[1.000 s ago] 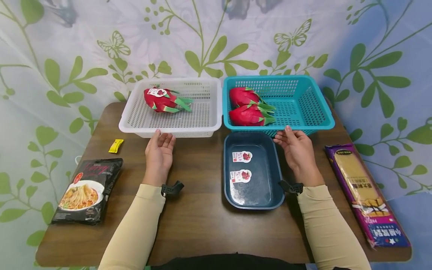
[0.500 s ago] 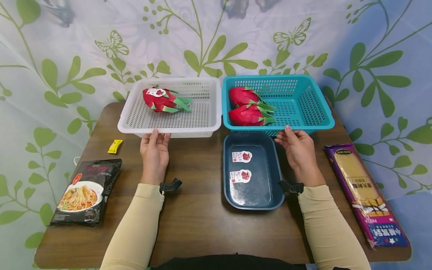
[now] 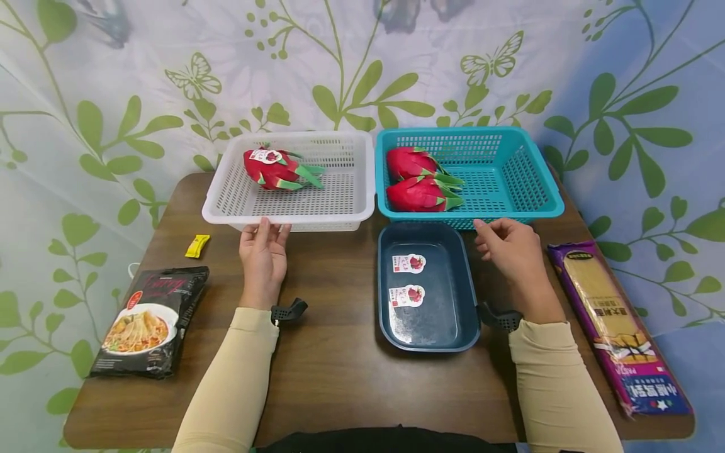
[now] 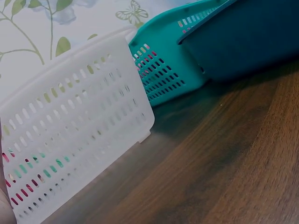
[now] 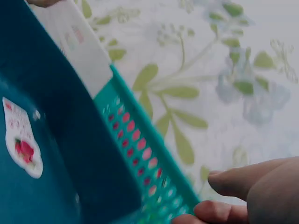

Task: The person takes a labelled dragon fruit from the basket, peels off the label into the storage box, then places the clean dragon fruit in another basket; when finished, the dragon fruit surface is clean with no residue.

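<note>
My left hand [image 3: 263, 267] is at the front rim of a white plastic basket [image 3: 308, 219], its thumb over the rim and its fingers at the wall just below. Inside that basket lies one dragon fruit [image 3: 272, 167] bearing a white label. Just in front of a teal basket [image 3: 527, 214], my right hand [image 3: 514, 255] has its fingers loosely bent and holds nothing. Two dragon fruits [image 3: 421, 194] lie side by side at the teal basket's left end. Between my hands stands a dark blue tray [image 3: 433, 327], with two dragon fruit stickers [image 3: 406, 296] on its bottom.
A black noodle packet [image 3: 153, 321] and a small yellow sachet [image 3: 196, 246] lie on the left of the wooden table [image 3: 334, 390]. A long purple pasta packet [image 3: 617, 327] lies along the right edge. Behind the baskets hangs a leaf-patterned cloth [image 3: 362, 63].
My right hand has come away from the teal basket's rim, shifting slightly right and turning. My left hand stays at the white basket's rim, after a small leftward shift earlier. Baskets and fruits stay put.
</note>
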`<state>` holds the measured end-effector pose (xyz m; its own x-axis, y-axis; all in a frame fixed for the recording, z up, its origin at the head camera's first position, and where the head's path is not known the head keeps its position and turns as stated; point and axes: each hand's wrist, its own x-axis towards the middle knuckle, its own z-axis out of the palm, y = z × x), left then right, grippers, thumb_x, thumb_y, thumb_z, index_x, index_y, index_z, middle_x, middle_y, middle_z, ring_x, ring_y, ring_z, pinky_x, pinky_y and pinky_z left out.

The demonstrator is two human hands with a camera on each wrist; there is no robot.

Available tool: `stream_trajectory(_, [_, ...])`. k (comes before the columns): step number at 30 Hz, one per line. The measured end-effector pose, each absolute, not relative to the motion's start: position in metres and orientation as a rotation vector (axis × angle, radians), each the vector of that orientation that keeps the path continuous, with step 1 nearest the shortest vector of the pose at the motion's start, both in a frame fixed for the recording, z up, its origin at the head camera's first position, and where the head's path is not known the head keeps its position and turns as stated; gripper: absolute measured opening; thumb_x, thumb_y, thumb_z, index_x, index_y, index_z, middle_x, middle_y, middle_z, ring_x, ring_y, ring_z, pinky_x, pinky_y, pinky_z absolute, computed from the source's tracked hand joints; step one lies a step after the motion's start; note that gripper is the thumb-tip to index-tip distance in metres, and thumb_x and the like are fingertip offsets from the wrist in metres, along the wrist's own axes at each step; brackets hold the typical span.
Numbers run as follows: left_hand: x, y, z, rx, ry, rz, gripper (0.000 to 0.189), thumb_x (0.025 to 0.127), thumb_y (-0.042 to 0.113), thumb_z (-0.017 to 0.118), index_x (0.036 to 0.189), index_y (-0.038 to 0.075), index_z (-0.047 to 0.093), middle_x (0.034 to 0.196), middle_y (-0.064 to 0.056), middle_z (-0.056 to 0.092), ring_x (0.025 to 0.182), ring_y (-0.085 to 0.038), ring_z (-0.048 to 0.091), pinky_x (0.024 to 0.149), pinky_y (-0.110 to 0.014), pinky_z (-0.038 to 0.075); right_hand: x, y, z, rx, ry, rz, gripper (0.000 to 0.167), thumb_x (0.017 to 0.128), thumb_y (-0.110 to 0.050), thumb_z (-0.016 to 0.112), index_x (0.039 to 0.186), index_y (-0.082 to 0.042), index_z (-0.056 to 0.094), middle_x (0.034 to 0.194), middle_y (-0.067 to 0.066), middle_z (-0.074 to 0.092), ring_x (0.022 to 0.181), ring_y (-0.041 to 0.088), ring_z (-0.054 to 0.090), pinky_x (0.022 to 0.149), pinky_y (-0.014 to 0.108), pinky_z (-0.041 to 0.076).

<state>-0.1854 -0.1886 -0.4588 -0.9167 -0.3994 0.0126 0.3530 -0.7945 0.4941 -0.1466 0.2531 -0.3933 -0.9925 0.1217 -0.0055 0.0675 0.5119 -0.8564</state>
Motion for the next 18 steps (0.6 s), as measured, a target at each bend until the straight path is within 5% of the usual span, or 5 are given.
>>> stream_trajectory(10, [-0.186,-0.189,-0.453,0.128,-0.699,-2.645,0.018,0.101,0.001,0.067,0.109,-0.001,0.050,0.111,-0.020,0.060,0.089,-0.027,0.069,0.085,-0.042,0.061,-0.168,0.209,-0.349,0.304,-2.794,1.135,0.030,0.104,-0.035,0.070,0.107,-0.005,0.072,0.083,0.007,0.069,0.073,0.024,0.064,0.064,0.039,0.053])
stream_trajectory(18, [-0.185,-0.188,-0.454,0.189,-0.684,-2.653,0.015,0.102,-0.002,0.065,0.106,-0.001,0.051,0.102,-0.020,0.059,0.084,-0.026,0.066,0.082,-0.043,0.062,-0.217,0.149,-0.325,0.672,-2.767,1.074,0.025,0.100,-0.028,0.076,0.106,-0.005,0.071,0.092,0.007,0.072,0.081,0.024,0.064,0.074,0.041,0.055])
